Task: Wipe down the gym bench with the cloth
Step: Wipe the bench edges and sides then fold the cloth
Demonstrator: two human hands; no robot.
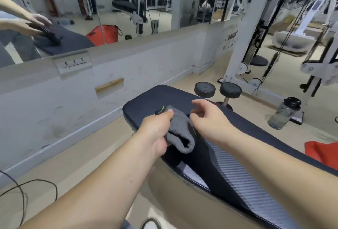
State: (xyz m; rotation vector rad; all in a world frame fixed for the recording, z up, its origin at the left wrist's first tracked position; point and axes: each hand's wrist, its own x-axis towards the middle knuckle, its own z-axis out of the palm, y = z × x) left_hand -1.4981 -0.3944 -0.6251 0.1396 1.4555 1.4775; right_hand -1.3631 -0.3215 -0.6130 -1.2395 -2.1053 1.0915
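A dark blue padded gym bench (228, 164) runs from the middle of the view to the lower right. A grey cloth (180, 133) with a small green tag hangs folded over the bench's near edge. My left hand (157, 130) is shut on the cloth's upper part, thumb on top. My right hand (208, 117) hovers just right of the cloth above the bench pad, fingers curled and apart, holding nothing.
A wall with a mirror (109, 9) stands on the far side of the bench. Two dumbbells (217, 89) and a clear water bottle (284, 113) stand on the floor to the right. A cable machine frame (245, 27) rises behind. A black cable (22, 192) lies at the lower left.
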